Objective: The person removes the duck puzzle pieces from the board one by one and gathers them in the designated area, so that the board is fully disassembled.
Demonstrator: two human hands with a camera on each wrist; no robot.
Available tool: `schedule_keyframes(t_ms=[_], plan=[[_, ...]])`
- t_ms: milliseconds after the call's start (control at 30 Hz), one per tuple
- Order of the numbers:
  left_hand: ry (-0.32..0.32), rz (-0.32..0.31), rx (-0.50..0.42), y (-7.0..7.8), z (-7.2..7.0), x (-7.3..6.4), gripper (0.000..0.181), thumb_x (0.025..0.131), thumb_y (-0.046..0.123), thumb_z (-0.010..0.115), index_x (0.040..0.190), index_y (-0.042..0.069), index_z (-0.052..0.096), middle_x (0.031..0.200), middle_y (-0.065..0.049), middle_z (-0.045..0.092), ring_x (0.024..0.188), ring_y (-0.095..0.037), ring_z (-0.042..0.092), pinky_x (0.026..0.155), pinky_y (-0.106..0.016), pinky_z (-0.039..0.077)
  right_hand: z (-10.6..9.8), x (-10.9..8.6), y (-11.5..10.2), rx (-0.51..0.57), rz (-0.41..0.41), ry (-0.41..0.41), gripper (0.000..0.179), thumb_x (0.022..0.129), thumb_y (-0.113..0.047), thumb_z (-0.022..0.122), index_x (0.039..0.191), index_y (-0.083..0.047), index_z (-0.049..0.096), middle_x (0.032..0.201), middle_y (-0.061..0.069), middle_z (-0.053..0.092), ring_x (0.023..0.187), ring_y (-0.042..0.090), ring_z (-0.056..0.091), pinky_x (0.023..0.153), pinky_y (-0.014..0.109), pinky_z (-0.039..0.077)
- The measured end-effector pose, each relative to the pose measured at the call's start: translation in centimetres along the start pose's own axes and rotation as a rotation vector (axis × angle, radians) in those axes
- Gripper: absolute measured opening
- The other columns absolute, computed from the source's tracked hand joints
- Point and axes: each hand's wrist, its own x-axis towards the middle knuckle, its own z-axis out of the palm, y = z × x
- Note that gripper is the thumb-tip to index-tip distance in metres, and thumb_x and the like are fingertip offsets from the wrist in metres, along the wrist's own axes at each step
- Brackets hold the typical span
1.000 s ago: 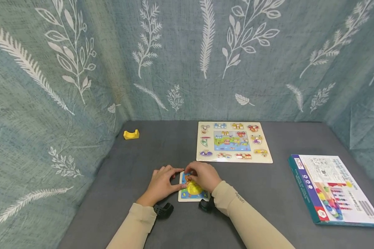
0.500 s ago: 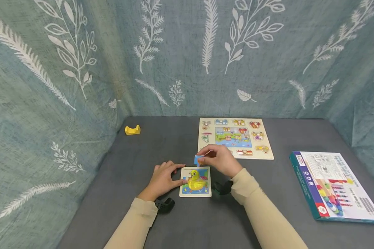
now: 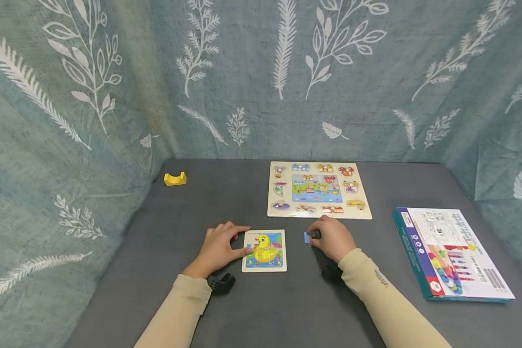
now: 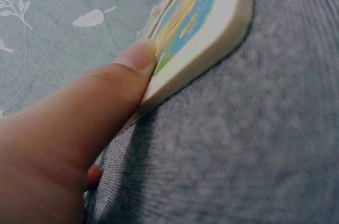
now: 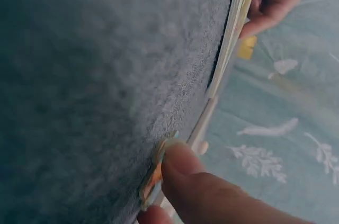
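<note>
A small square duck puzzle (image 3: 264, 269) with a pale wooden frame lies flat in front of me. Its upper left corner shows bare, pale wood. My left hand (image 3: 221, 246) is at its left side, straight thumb on the picture and index finger along the far edge. That thumb (image 4: 127, 70) presses the puzzle's face close to the rim in the left wrist view. Right of the puzzle, my right hand (image 3: 332, 237) pinches a blue jigsaw piece (image 3: 306, 238) low over the table. An orange patch shows on the piece (image 5: 153, 179) in the right wrist view.
A larger peg puzzle board (image 3: 282, 213) lies behind, at the back of the table. A boxed set (image 3: 452, 251) rests on the right. At the far left is a yellow arched block (image 3: 175, 179). Patterned cloth (image 3: 252, 77) hangs behind the table.
My right hand has lifted the jigsaw piece from the puzzle's upper left and carried it right, down to the table. The left hand keeps its place on the puzzle.
</note>
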Motion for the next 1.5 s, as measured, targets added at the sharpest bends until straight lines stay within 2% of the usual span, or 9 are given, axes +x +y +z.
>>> schedule_keyframes(t_ms=[67,200,533,700,767,867,1000,1267,1500], plan=[[-0.002,-0.003,-0.01,-0.1,0.0,-0.1,0.066,0.084,0.048,0.088,0.139,0.017,0.069,0.088,0.007,0.046,0.078,-0.014,0.039,0.08,-0.042,0.026,0.2,-0.4,-0.1,-0.039,-0.027,0.012,0.011,0.085,-0.013,0.089,0.094,-0.009,0.083,0.092,0.003,0.064,0.082,0.022,0.064,0.077,0.041,0.055],[0.005,-0.016,-0.02,-0.1,-0.1,-0.3,0.065,0.083,0.047,0.089,0.139,0.018,0.07,0.087,0.007,0.047,0.078,-0.014,0.039,0.08,-0.042,0.026,0.5,-0.6,-0.1,-0.022,-0.071,0.017,0.011,0.085,-0.011,0.088,0.095,-0.008,0.083,0.096,0.004,0.068,0.089,0.025,0.066,0.082,0.043,0.055],[0.003,-0.017,-0.017,0.1,-0.3,-0.2,0.065,0.083,0.048,0.089,0.138,0.019,0.071,0.088,0.008,0.048,0.079,-0.014,0.04,0.08,-0.043,0.027,0.8,-0.4,-0.2,-0.051,-0.149,0.05,0.019,0.082,-0.011,0.091,0.098,-0.005,0.082,0.098,0.005,0.068,0.089,0.026,0.064,0.083,0.041,0.055],[-0.011,-0.016,-0.012,-0.1,-0.2,0.0,0.064,0.083,0.047,0.089,0.138,0.019,0.071,0.087,0.008,0.047,0.079,-0.014,0.04,0.08,-0.042,0.027,0.7,0.1,-2.7,-0.042,-0.176,0.097,0.022,0.082,-0.012,0.091,0.101,-0.007,0.082,0.097,0.005,0.068,0.087,0.025,0.061,0.08,0.041,0.054],[-0.006,-0.013,-0.003,-0.2,-0.2,0.0,0.064,0.083,0.047,0.089,0.138,0.019,0.071,0.087,0.008,0.047,0.078,-0.014,0.039,0.08,-0.042,0.027,1.1,0.7,-4.6,0.018,-0.196,0.042,0.021,0.087,-0.011,0.087,0.107,-0.007,0.082,0.095,0.004,0.066,0.084,0.023,0.062,0.075,0.039,0.053],[0.016,0.002,0.005,-0.3,0.0,0.0,0.061,0.083,0.045,0.089,0.136,0.019,0.072,0.086,0.008,0.046,0.076,-0.013,0.039,0.079,-0.042,0.027,2.4,2.1,-6.5,0.1,-0.233,-0.112,0.023,0.097,-0.013,0.077,0.12,-0.009,0.079,0.09,0.001,0.062,0.076,0.016,0.058,0.068,0.034,0.05],[0.018,0.024,0.005,-0.1,0.4,-0.3,0.061,0.085,0.046,0.087,0.136,0.018,0.072,0.086,0.009,0.046,0.076,-0.012,0.038,0.078,-0.041,0.027,4.7,3.1,-6.9,0.123,-0.238,-0.269,0.028,0.104,-0.019,0.069,0.131,-0.015,0.075,0.087,-0.002,0.057,0.069,0.011,0.049,0.065,0.03,0.043],[0.025,0.014,-0.001,0.1,0.6,-0.8,0.059,0.085,0.046,0.087,0.135,0.019,0.072,0.085,0.011,0.044,0.075,-0.011,0.036,0.077,-0.04,0.026,5.9,2.8,-6.5,0.074,-0.3,-0.271,0.034,0.103,-0.023,0.071,0.136,-0.018,0.073,0.085,-0.004,0.052,0.064,0.01,0.045,0.061,0.028,0.041],[0.043,0.01,0.007,-0.1,0.0,-0.5,0.06,0.085,0.046,0.088,0.136,0.018,0.072,0.084,0.01,0.043,0.075,-0.012,0.037,0.078,-0.041,0.026,6.0,3.5,-6.8,0.071,-0.333,-0.184,0.027,0.1,-0.02,0.074,0.127,-0.016,0.074,0.086,-0.002,0.05,0.062,0.01,0.046,0.059,0.028,0.042]])
